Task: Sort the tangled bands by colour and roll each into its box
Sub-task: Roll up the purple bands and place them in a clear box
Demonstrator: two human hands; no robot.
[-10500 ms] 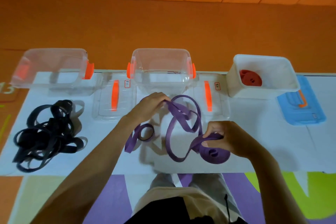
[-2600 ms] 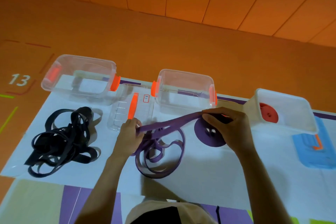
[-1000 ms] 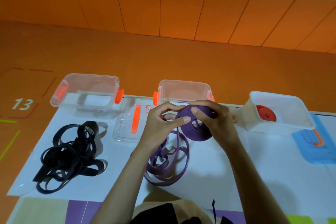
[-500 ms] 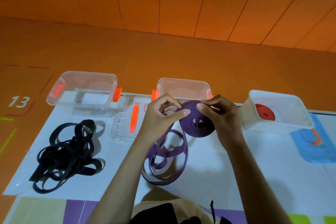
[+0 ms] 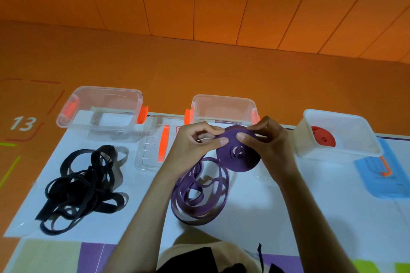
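A purple band roll (image 5: 238, 155) is held up above the white mat, just in front of the middle clear box (image 5: 223, 107). My right hand (image 5: 269, 142) grips its right side and my left hand (image 5: 195, 144) pinches its upper left edge. The band's loose purple loops (image 5: 199, 195) hang down from the roll onto the mat. A tangled black band (image 5: 82, 186) lies at the left, in front of the left clear box (image 5: 99, 108). A rolled red band (image 5: 322, 138) lies in the white box (image 5: 341, 137) at the right.
A clear lid with an orange handle (image 5: 155, 146) lies between the two clear boxes. A blue lid (image 5: 383, 175) lies at the far right. The white mat (image 5: 310, 206) covers an orange floor; my knees show at the bottom edge.
The purple roll has grown as more band is wound on and the loose loops have shrunk. Over the last second both hands kept turning the roll in much the same place.
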